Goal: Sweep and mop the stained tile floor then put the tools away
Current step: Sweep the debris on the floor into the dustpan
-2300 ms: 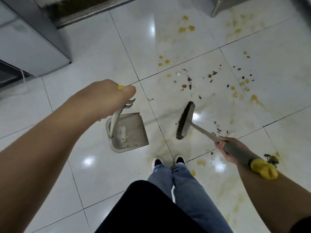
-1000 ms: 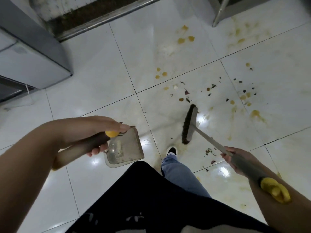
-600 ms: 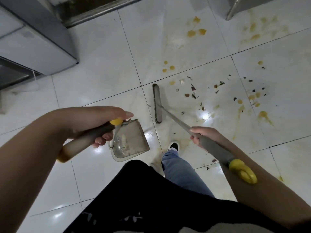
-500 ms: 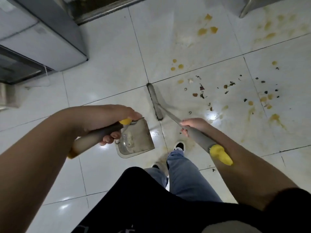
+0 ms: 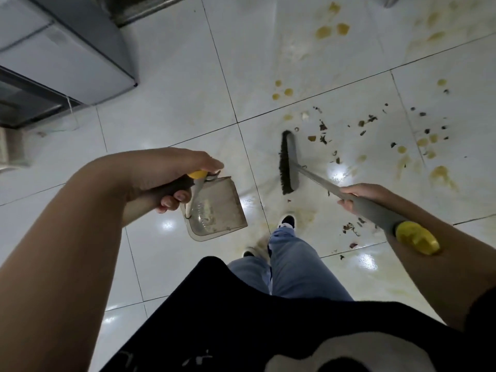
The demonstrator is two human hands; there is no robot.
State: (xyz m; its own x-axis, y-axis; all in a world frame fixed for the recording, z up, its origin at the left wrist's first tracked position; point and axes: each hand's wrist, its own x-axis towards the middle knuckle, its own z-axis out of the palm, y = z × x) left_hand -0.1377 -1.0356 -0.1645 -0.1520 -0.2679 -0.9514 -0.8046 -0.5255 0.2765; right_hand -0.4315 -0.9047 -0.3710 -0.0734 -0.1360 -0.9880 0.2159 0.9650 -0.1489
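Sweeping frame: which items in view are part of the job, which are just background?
Job:
- broom, gripped by the right hand
- dustpan, its handle gripped by the left hand
- dark debris scattered on the tile floor
- yellow stains

Background:
- grey cabinet at upper left
- metal threshold strip at the top

Glossy white tile floor (image 5: 171, 84) with dark grout lines; ceiling-light glare spots (image 5: 338, 174) on tiles; grey metal cabinet (image 5: 67, 49) upper left, standing on floor; metal threshold strip (image 5: 150, 9) along top edge; dim overall lighting
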